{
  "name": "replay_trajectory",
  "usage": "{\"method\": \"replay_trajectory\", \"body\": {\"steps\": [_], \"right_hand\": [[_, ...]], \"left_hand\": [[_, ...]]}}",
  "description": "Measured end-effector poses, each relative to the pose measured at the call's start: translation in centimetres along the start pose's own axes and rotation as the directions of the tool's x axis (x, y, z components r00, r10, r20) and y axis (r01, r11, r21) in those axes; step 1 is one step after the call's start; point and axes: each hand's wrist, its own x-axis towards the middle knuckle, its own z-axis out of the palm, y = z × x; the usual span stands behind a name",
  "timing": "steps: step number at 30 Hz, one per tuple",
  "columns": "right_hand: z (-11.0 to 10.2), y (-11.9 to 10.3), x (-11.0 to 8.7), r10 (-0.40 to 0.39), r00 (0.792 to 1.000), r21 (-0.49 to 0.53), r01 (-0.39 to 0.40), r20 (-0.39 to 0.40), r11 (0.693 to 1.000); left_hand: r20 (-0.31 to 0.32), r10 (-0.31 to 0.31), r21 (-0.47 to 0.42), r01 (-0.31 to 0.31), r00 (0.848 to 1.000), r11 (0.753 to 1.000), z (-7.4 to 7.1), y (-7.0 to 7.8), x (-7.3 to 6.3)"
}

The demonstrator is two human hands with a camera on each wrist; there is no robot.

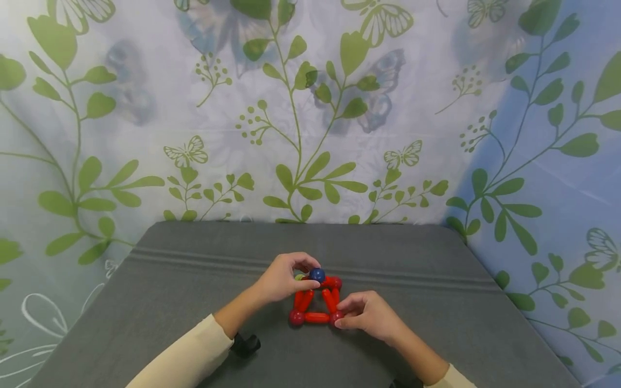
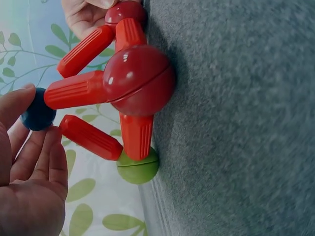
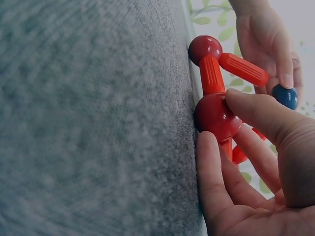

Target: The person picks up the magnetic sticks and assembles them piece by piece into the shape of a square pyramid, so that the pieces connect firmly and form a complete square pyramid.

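Note:
A frame of red ridged rods [image 2: 76, 90] and balls stands on the grey table. My left hand [image 1: 283, 278] pinches a blue ball [image 1: 317, 275] between thumb and fingers at the top of the frame. In the left wrist view, one slanting rod reaches that ball, while two other slanting rods end short of it. My right hand [image 1: 372, 316] grips the red ball [image 3: 215, 116] at the near right corner. Another red ball [image 1: 297, 318] forms the near left corner, and a third [image 1: 335, 283] sits at the far right. A green ball [image 2: 138, 169] marks the far left corner, mostly hidden in the head view.
The grey cloth-covered table [image 1: 194, 285] has creases running across its far part. Behind it hangs a curtain [image 1: 310, 134] with green leaves and butterflies. A black strap piece [image 1: 246, 345] shows beside the left sleeve [image 1: 186, 353].

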Motion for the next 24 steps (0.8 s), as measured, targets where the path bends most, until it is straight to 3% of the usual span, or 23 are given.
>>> {"method": "replay_trajectory", "body": {"steps": [13, 24], "right_hand": [[0.01, -0.52, -0.22, 0.028, 1.000, 0.034, -0.028, 0.006, 0.999], [-0.24, -0.66, -0.16, 0.036, 0.999, -0.023, -0.036, 0.001, 0.999]], "left_hand": [[0.001, -0.059, 0.008, 0.059, 0.998, 0.998, 0.69, 0.23, -0.76], [0.017, -0.059, -0.070, 0.060, 0.998, 0.996, 0.93, 0.24, -1.00]]}}
